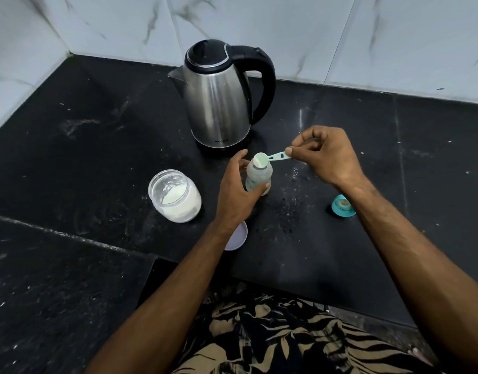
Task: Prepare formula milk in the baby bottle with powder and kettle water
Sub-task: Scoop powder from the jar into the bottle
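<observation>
Black counter: upright bottle, scoop handle pointing right.

Kettle is showing brushed silver with black lid and handle; counter is showing speckled black. Scoop is reading pale green, nipple cap teal, powder white, 1 lid lavender.
</observation>
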